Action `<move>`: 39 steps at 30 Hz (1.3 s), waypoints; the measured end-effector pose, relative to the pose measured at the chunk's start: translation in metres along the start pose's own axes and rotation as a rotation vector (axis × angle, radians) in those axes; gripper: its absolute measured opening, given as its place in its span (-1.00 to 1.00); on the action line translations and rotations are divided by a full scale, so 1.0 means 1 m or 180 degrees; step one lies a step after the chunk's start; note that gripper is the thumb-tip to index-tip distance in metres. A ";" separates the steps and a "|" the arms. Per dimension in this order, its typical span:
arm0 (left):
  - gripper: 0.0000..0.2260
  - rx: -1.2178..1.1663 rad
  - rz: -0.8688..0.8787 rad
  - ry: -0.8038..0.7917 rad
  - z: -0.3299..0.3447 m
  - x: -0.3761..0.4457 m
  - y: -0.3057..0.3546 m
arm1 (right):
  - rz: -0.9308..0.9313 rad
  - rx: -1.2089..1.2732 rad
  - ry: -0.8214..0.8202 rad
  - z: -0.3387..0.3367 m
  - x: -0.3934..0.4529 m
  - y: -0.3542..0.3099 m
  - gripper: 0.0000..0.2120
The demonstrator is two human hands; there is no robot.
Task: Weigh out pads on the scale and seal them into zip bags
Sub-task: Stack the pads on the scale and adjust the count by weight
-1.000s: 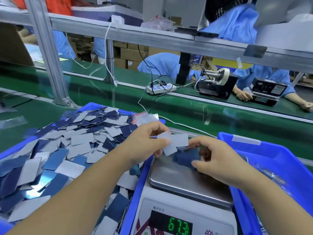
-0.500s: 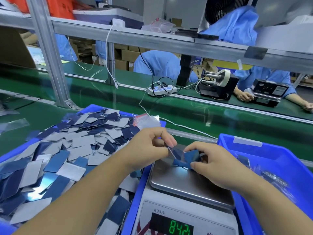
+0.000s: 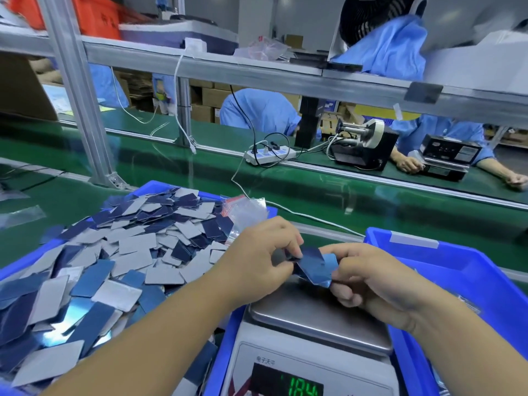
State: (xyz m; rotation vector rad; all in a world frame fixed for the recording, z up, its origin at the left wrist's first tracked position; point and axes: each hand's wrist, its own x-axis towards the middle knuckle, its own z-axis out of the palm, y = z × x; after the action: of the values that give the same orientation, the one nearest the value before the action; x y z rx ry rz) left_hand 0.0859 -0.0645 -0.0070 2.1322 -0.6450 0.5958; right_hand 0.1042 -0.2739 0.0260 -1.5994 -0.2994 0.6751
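left hand [image 3: 257, 262] bare | right hand [image 3: 374, 281] bare | forearms unsleeved

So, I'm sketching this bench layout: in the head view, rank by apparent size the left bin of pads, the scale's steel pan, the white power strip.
1. Left bin of pads
2. Steel pan
3. Power strip; it sits farther off, so its true size is unsure.

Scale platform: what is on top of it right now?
Both hands, left and right, hold blue pads over the scale platform. Its near part is bare; the hands hide the rest.
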 end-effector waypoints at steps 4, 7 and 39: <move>-0.76 0.0113 0.0067 -0.0231 0.001 0.001 0.000 | 0.0008 0.0169 0.0041 0.000 0.002 0.000 -0.56; -0.76 0.0104 0.0078 -0.0284 0.000 0.001 0.001 | -0.0085 -0.0182 0.0066 0.001 0.004 0.004 -0.75; -0.60 0.0451 -0.0590 -0.1201 0.001 0.002 0.001 | -0.1712 -0.2774 0.0936 -0.003 0.005 0.009 -0.72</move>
State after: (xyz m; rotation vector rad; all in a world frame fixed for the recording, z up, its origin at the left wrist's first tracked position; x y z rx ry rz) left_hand 0.0865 -0.0665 -0.0059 2.4313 -0.6101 0.1395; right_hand 0.1084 -0.2750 0.0166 -2.2658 -0.8439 -0.1584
